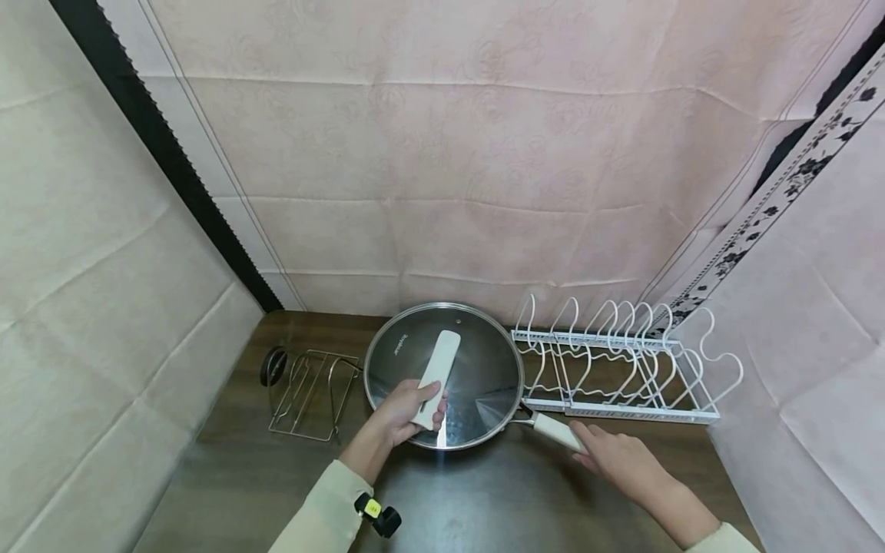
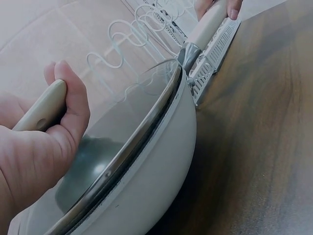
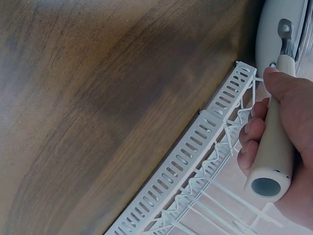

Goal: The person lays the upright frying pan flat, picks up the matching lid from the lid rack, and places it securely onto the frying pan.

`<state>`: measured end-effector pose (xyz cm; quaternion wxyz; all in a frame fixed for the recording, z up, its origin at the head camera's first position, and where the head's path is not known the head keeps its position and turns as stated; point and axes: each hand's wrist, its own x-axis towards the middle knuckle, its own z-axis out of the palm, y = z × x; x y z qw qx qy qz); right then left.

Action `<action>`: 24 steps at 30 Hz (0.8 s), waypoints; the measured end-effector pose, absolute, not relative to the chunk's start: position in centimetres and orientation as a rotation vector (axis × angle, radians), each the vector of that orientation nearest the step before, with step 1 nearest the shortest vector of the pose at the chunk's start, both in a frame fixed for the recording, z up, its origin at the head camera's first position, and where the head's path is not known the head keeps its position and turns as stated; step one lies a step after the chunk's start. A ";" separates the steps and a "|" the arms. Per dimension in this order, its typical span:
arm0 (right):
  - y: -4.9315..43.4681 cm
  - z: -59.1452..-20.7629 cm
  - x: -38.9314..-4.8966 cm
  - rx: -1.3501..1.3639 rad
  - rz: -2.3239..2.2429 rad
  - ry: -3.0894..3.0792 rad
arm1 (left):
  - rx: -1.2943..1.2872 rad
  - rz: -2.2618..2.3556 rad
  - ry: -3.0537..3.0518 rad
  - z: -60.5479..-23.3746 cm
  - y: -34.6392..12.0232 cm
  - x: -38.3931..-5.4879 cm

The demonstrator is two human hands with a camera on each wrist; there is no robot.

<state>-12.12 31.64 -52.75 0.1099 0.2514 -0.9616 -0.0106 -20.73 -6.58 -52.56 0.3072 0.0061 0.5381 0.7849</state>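
Note:
A pan point(image 2: 161, 171) with a pale outer wall stands on the wooden table, its glass lid point(image 1: 487, 353) with a metal rim lying over the top. My left hand point(image 1: 402, 412) grips the lid's long white handle point(image 1: 442, 359), thumb along it and fingers curled underneath. Off to the right, my right hand point(image 1: 621, 455) holds the pan's cream handle point(image 3: 275, 147), which the right wrist view shows with fingers wrapped round it and its hollow end towards the camera. The lid's rim sits along the pan's edge in the left wrist view. What is inside the pan is hidden.
Right behind the pan handle stands a white wire dish rack point(image 1: 622, 361) with curved dividers and a slotted base. To the left is a small metal wire rack point(image 1: 311, 395) with a black round part point(image 1: 273, 365). Pale cloth walls point(image 1: 456, 169) enclose the wooden table point(image 1: 477, 499).

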 end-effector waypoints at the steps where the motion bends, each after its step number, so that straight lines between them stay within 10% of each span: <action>1: 31.6 -52.8 -12.1 0.739 -0.033 -2.824 | 0.022 2.073 1.430 -52.5 -6.6 -20.7; 24: 31.6 -52.8 -11.9 0.732 -0.013 -2.807 | -0.018 2.101 1.357 -53.2 -6.3 -20.8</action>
